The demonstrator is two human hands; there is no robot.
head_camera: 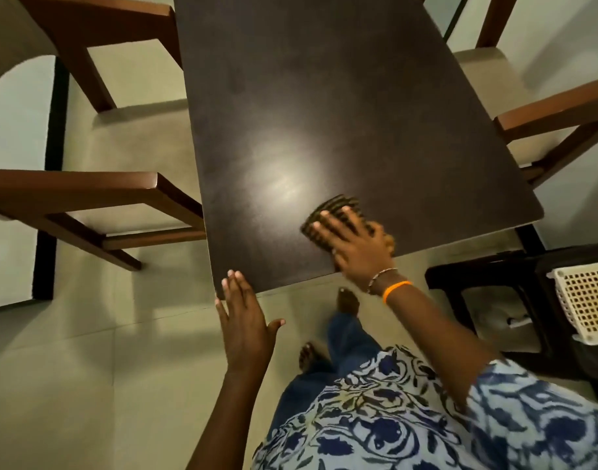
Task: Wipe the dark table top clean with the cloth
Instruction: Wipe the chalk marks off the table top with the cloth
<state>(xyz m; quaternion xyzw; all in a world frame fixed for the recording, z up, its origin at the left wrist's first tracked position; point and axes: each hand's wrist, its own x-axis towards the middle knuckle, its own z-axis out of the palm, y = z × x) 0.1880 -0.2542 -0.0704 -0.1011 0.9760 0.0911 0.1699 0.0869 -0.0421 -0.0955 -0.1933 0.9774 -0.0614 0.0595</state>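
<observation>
The dark table top (324, 113) stretches away from me, with a bright light reflection near its middle. A dark striped cloth (334, 206) lies flat on the table near the front right edge. My right hand (355, 242) presses down on the cloth with fingers spread, covering most of it. My left hand (245, 320) is open, its fingertips resting on the table's near left corner, holding nothing.
Two wooden chairs with beige seats stand at the left (97, 198), one more at the right (545, 120). A black stool (494, 286) and a white perforated basket (586, 300) sit at the right. My feet stand on the beige tile floor (70, 385) by the table edge.
</observation>
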